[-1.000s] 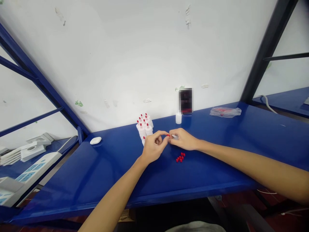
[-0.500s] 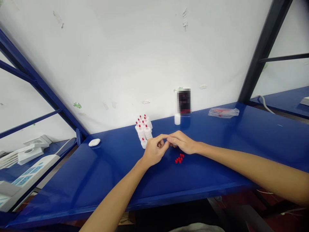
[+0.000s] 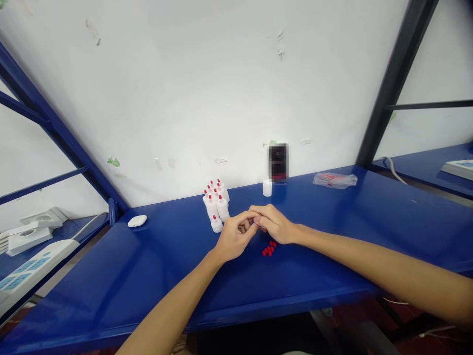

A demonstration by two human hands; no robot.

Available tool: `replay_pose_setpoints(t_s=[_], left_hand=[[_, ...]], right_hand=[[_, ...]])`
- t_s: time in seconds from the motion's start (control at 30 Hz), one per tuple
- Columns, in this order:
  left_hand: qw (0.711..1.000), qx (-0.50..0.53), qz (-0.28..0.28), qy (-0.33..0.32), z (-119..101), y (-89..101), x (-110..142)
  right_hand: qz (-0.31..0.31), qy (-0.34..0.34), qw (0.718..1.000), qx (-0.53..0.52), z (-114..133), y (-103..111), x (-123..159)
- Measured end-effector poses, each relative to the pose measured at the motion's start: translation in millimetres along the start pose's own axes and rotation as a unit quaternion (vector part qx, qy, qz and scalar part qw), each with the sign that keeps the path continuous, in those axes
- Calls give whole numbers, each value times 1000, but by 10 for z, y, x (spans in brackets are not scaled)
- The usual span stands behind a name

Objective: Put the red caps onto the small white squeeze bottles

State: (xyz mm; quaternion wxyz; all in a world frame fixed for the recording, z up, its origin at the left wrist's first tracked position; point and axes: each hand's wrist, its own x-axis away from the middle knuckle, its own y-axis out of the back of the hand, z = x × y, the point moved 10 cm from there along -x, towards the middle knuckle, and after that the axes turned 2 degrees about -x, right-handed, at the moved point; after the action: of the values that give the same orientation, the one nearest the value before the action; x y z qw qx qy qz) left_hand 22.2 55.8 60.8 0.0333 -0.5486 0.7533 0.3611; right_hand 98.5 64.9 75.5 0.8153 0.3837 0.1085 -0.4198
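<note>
A: How far along, at a guess?

B: Partway, perhaps past the middle. Hands first, though: left hand [image 3: 235, 237] pinched at thumb and forefinger, right hand [image 3: 276, 226] curled in, thumb against the left fingertips. Meeting just over the surface [image 3: 158, 261], with hardly any gap between.

A: Holding what?

B: Cannot tell. Possibly a small part, but hidden behind the fingers.

A: Done so far?

B: Most likely the bottles [image 3: 220, 207] at ten o'clock from the hands: around nine in view, close together, with red tops [image 3: 220, 197] pointing up. Maybe stacked, hard to say.

A: Including the near one?

B: Yes, the front bottle [image 3: 216, 225] at nine o'clock, lower than the rest but also red-topped.

A: And left over?

B: Loose red caps [image 3: 269, 248] at five o'clock, a cluster of six or seven on the surface, just below the right hand. Also a white bottle [image 3: 267, 188], upright at one o'clock, with no red top in sight. Presumably not done yet.

A: Anything farther off?

B: At two o'clock, a clear bag [image 3: 334, 180] with red bits inside, perhaps more caps; hence no firm count of the remainder. Behind the white bottle, a dark panel [image 3: 278, 161], too blurred to read. At nine o'clock, well apart, a small white case [image 3: 137, 221].
</note>
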Motion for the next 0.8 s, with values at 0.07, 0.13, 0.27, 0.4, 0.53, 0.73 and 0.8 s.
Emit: replay_pose_setpoints(t_s=[0.07, 0.13, 0.27, 0.4, 0.53, 0.73, 0.8], left_hand=[[1000, 11, 1, 5, 6, -10, 2], [1000, 7, -3, 5, 2, -12, 4], [997, -45, -54, -19, -74, 154, 7], [964, -177, -177, -90, -244, 690, 82], [902, -373, -180, -120, -259, 1046, 136], [886, -440, -134, -62, -53, 1165, 134], [886, -447, -118, -51, -13, 1128, 123]], right_hand=[[-4, 3, 1000, -1, 15, 3, -5], [-8, 3, 1000, 8, 16, 2, -9], [-8, 15, 999, 28, -3, -7, -7], [-58, -6, 998, 34, -144, 144, -9], [-152, -9, 987, 59, -258, 542, -46], [-330, -24, 943, 35, -537, 1433, -160], [-352, -32, 935, 15, -677, 1619, -243]])
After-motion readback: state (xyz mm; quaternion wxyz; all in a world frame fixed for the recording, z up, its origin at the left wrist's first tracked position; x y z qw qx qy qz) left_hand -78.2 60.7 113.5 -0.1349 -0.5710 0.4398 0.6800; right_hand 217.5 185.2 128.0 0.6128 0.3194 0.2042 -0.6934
